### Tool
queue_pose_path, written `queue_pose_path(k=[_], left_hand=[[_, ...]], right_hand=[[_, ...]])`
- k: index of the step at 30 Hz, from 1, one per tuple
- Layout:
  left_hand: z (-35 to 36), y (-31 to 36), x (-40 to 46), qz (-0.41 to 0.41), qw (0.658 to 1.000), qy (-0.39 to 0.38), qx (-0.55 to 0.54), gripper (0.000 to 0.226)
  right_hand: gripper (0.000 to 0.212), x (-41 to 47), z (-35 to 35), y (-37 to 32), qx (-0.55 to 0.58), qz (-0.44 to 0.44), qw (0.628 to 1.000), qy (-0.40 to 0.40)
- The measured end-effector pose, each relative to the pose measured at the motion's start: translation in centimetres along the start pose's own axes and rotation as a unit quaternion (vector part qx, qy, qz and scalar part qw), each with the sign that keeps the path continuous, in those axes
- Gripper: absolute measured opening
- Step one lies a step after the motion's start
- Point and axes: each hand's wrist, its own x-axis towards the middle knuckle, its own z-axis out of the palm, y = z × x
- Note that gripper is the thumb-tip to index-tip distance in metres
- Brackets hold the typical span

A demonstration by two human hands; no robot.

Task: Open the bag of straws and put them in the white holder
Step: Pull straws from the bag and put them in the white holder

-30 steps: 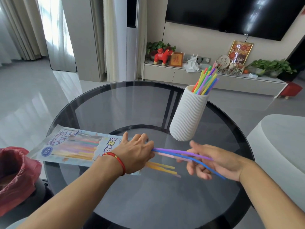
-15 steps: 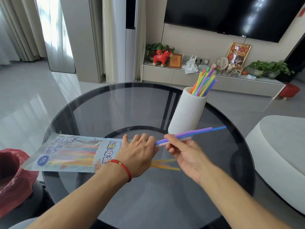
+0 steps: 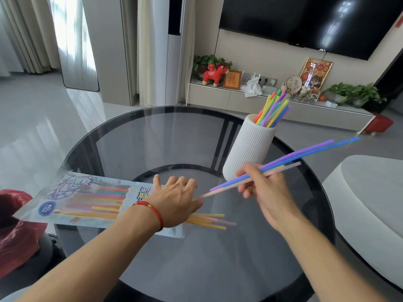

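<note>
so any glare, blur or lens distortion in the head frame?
Head view: window glare streaks the round dark glass table and floor; reflections on the black wall TV; wide-angle bending at the edges; slight motion blur on the blue and purple straws in the right hand.

Glossy grey floor [image 3: 32, 118]; daylight through curtains [image 3: 24, 33] left. Black TV [image 3: 305, 20] on beige wall above low console [image 3: 239, 101]. Round glass table [image 3: 174, 138].

Head camera, close, facing forward-down over table [image 3: 130, 136].

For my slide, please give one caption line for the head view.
Right hand lifts a few straws toward the white holder; left hand pins the bag.
</note>
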Motion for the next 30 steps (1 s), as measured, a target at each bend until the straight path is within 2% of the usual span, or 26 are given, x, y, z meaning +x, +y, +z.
queue_pose_path(k=[2, 6, 11, 18, 22, 26, 30], left_hand=[[0.1, -0.6, 0.0, -0.002, 1.0, -0.003, -0.008, 0.046], [0.1, -0.3, 0.0, -0.009, 1.0, -0.024, -0.015, 0.048], [0.0, 0.5, 0.0, 0.0, 1.0, -0.026, -0.012, 0.047], [0.1, 0.9, 0.2, 0.006, 1.0, -0.026, -0.002, 0.052], [-0.1, 0.9, 0.1, 0.007, 1.0, -0.03, -0.001, 0.054], [-0.2, 1.0, 0.0, 0.008, 1.0, -0.029, -0.002, 0.054], [-0.3, 1.0, -0.1, 0.011, 0.999, -0.032, -0.002, 0.054]], right_hand=[[0.033, 0.1, -1.8, -1.1, -0.082, -0.065, 0.994, 0.033], [0.034, -0.4, -3.2, -3.7, -0.242, -0.172, 0.953, 0.067], [0.041, 0.7, -1.9, -3.7, -0.396, -0.195, 0.897, 0.033], [0.055, 1.7, 0.4, -0.2, -0.412, -0.146, 0.898, -0.04], [0.063, 1.7, 0.4, 0.0, -0.403, -0.142, 0.904, -0.028], [0.062, 1.7, 0.3, -0.5, -0.404, -0.147, 0.902, -0.027], [0.043, 1.5, 0.4, -0.7, -0.401, -0.14, 0.905, -0.024]])
